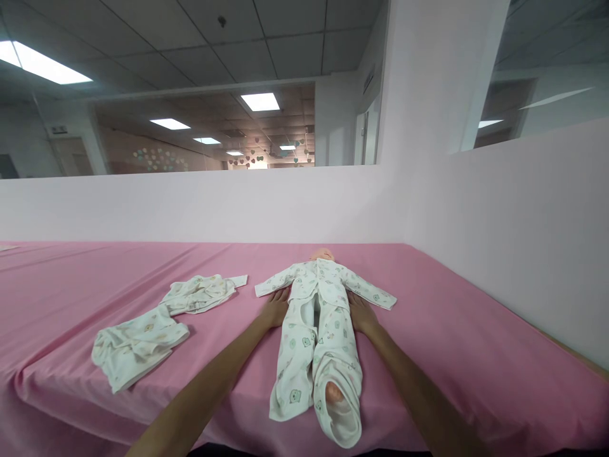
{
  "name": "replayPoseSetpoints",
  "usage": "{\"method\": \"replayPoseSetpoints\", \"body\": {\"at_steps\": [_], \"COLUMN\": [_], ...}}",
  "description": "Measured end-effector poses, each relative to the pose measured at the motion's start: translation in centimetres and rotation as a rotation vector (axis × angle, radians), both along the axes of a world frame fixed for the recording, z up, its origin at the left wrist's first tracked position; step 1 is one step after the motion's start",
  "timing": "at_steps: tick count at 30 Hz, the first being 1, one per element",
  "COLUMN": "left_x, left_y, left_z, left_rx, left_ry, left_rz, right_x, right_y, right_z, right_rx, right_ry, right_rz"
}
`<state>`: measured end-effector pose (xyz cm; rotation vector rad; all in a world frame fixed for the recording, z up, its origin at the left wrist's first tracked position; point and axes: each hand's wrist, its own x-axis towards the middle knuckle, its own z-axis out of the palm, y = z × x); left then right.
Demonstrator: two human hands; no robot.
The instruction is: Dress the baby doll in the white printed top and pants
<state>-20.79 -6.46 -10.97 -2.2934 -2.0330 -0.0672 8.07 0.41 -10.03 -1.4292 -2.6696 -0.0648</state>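
Pink cloth covers the long surface (pixel 476 355), which runs up against a pale pink wall with windows above it onto a lit office ceiling. On that cloth a baby doll (pixel 318 317) lies on its back, head toward the wall, dressed in a white printed suit with both sleeves spread out. One bare foot shows through the near leg opening. The left hand (pixel 275 307) rests flat on the cloth, touching the doll's waist on its left side, fingers stretched out and gripping nothing. The right hand (pixel 361 313) lies the same way against the doll's right side, loose and holding nothing. Left of the doll, well apart, a second set of white printed baby clothes (pixel 157 320) lies crumpled.
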Motion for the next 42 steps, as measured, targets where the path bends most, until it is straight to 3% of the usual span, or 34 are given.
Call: {"method": "replayPoseSetpoints", "body": {"at_steps": [11, 27, 42], "left_x": [0.07, -0.04, 0.2], "left_y": [-0.14, 0.04, -0.27], "left_z": [0.56, -0.08, 0.21], "left_rx": [-0.028, -0.001, -0.011], "left_ry": [0.025, 0.006, -0.038], "left_rz": [0.022, 0.008, 0.008], "right_x": [0.03, 0.05, 0.05], "right_y": [-0.02, -0.22, -0.31], "right_z": [0.19, 0.18, 0.18], "right_rx": [0.003, 0.013, -0.013], "right_ry": [-0.003, 0.0, 0.038], "right_rz": [0.02, 0.024, 0.015]}}
